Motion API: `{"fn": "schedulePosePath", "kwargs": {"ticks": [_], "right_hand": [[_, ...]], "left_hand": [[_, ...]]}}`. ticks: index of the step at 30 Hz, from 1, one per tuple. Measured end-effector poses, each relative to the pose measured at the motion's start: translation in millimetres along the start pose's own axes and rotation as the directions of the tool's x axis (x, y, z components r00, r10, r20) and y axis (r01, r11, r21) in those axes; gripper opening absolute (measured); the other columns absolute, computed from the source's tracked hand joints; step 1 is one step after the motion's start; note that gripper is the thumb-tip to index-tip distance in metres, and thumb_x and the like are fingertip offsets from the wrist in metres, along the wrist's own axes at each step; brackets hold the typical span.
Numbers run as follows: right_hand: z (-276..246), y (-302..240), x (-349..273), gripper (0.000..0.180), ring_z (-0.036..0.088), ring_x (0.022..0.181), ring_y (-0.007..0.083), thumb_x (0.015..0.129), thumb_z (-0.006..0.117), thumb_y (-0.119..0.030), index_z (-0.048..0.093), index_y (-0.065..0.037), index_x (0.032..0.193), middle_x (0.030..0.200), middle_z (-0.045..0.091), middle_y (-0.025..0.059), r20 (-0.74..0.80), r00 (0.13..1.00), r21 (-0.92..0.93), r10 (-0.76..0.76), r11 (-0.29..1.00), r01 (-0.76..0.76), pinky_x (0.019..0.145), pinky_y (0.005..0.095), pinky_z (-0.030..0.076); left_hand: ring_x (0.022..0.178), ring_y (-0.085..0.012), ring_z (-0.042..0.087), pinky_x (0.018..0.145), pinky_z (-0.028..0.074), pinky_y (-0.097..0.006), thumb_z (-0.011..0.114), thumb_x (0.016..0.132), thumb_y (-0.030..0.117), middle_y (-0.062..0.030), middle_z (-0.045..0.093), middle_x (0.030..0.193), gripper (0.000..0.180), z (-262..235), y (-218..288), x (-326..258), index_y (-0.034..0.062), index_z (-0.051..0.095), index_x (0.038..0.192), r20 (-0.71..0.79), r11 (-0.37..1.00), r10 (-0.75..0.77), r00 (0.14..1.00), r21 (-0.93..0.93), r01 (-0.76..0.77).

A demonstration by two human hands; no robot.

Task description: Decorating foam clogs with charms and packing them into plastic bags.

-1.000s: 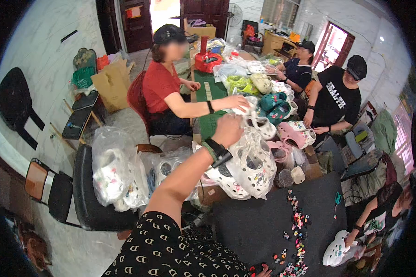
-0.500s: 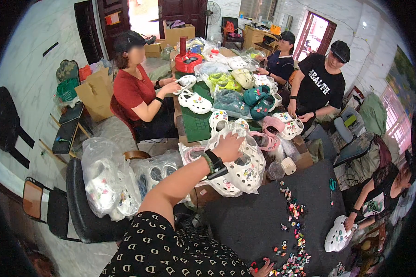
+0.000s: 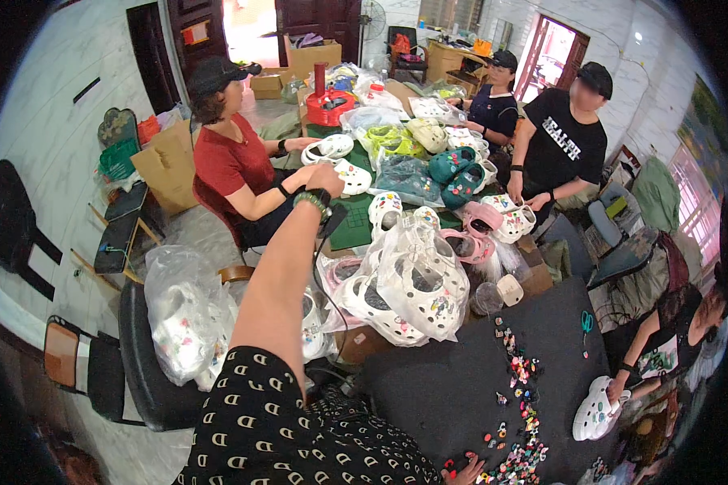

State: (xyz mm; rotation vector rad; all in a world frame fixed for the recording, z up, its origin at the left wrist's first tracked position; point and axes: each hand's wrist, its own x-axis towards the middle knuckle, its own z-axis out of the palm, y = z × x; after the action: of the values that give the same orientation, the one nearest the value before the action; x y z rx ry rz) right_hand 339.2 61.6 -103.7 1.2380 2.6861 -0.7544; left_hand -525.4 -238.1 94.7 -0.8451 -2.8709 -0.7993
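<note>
My left hand point(image 3: 325, 179) is stretched far across the table, over the near end of a decorated white clog point(image 3: 353, 178). Its fingers are hidden, so I cannot tell whether it grips the clog. At the lower edge my right hand point(image 3: 464, 472) lies on the dark cloth point(image 3: 429, 396), partly cut off, fingers apart. Small red charms sit by its fingertips, and a long strip of colourful shoe charms point(image 3: 526, 420) runs beside it. White clogs in a clear plastic bag point(image 3: 429, 283) rest between my arms.
A person in a red shirt point(image 3: 233, 162) sits at the left, holding a white clog point(image 3: 329, 148). Two more people work behind the table; another at the right holds a white clog point(image 3: 597, 411). Teal clogs point(image 3: 453, 174), pink clogs point(image 3: 481, 218) and bagged clogs point(image 3: 182, 323) surround me.
My left hand has left the bagged white clogs and moved far left to the white clog near the red-shirted person. That person has turned their head. My right hand stays by the charms.
</note>
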Motion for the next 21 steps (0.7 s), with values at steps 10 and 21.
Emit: {"fn": "schedulePosePath", "kwargs": {"ticks": [10, 21], "right_hand": [[-22, -23, -14, 0.106, 0.021, 0.131, 0.0536, 0.062, 0.082, -0.035, 0.023, -0.01, 0.146, 0.146, 0.017, 0.0334, -0.006, 0.99, -0.044, 0.143, 0.989, -0.143, 0.106, 0.0587, 0.027], [-19, -24, -12, 0.108, 0.018, 0.132, 0.0522, 0.061, 0.083, -0.029, 0.02, -0.013, 0.147, 0.147, 0.015, 0.031, 0.03, 0.975, -0.074, 0.219, 0.974, -0.216, 0.108, 0.0584, 0.024]], "left_hand": [[0.109, -0.0397, 0.054, 0.092, 0.045, -0.044, 0.07, 0.076, 0.033, -0.0247, 0.056, 0.121, 0.067, 108, 192, -83, 0.0078, 0.046, 0.132, 0.125, 0.934, 0.34, 0.932, -0.157, -0.32], [0.132, -0.049, 0.028, 0.097, 0.035, -0.064, 0.076, 0.064, 0.051, -0.0242, 0.021, 0.149, 0.088, 154, 284, -92, 0.0213, 0.041, 0.14, 0.473, 0.873, 0.36, 0.804, 0.134, -0.469]]}}
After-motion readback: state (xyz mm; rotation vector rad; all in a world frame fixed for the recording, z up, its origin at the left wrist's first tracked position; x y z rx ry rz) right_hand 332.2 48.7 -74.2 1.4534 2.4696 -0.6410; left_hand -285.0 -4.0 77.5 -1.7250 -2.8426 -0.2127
